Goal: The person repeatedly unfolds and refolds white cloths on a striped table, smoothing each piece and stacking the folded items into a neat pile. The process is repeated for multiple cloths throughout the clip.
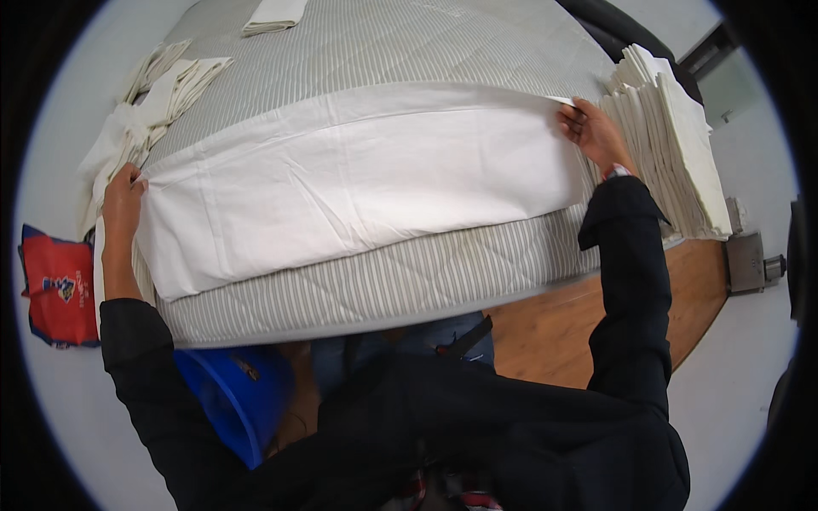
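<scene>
A long white cloth (358,172), doubled over lengthwise and lightly creased, stretches across a striped quilted mattress (383,281). My left hand (124,198) pinches its upper left corner between thumb and fingers. At the upper right corner, my right hand (591,131) grips the edge, with the fingers curled. The cloth's upper edge is taut between both hands, and its lower part hangs against or lies on the mattress; which of these cannot be told.
A tall stack of folded off-white cloths (671,147) stands at the right. Loosely piled cloths (140,121) lie at the left, and a folded one (275,16) at the far side. A red bag (61,287) is at far left; a blue bin (243,389) sits below the mattress edge.
</scene>
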Tool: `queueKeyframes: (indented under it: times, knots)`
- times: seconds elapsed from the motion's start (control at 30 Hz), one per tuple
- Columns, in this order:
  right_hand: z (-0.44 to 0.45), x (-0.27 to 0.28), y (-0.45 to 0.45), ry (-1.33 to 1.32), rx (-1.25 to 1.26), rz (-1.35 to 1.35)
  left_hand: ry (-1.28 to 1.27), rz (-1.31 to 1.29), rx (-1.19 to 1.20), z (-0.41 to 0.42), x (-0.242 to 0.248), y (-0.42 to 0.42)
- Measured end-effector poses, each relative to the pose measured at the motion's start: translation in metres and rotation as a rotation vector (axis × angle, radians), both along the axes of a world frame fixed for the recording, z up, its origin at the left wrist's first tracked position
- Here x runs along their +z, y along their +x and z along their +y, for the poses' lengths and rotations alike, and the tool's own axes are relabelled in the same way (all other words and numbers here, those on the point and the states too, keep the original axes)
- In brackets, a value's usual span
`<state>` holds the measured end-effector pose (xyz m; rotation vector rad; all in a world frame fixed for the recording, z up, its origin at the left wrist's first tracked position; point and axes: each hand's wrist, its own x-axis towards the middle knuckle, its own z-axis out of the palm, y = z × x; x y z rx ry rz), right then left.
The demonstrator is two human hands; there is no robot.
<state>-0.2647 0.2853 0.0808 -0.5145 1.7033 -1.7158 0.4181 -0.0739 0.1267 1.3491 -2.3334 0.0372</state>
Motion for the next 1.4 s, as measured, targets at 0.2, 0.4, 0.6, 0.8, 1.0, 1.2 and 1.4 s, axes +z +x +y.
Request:
queueKeyframes:
  times: [0.2, 0.4, 0.6, 0.8, 1.0, 1.2, 1.4]
  knots:
    - [-0.065, -0.034, -0.025, 0.142, -0.045, 0.066, 0.073, -0.117, 0.098, -0.057, -0.058, -0.029]
    - [-0.08, -0.053, -0.009, 0.404, -0.043, 0.516, 0.118, -0.191, -0.009, -0.066, -0.086, -0.072]
    - [-0.09, -0.049, 0.005, 0.661, -0.035, 0.803, 0.253, -0.008, -0.45, -0.011, -0.085, -0.22]
    - [-0.083, -0.05, 0.006, 0.601, -0.064, 0.802, 0.41, -0.022, -0.63, 0.052, -0.097, -0.392]
    - [-0.058, -0.052, -0.012, 0.54, -0.018, 0.698, 0.536, 0.037, -0.656, 0.081, -0.106, -0.463]
    - [-0.057, -0.06, -0.011, 0.594, -0.018, 0.737, 0.512, 0.036, -0.555, 0.09, -0.108, -0.481]
    - [-0.048, -0.06, -0.007, 0.474, -0.025, 0.706, 0.654, 0.008, -0.501, 0.089, -0.101, -0.496]
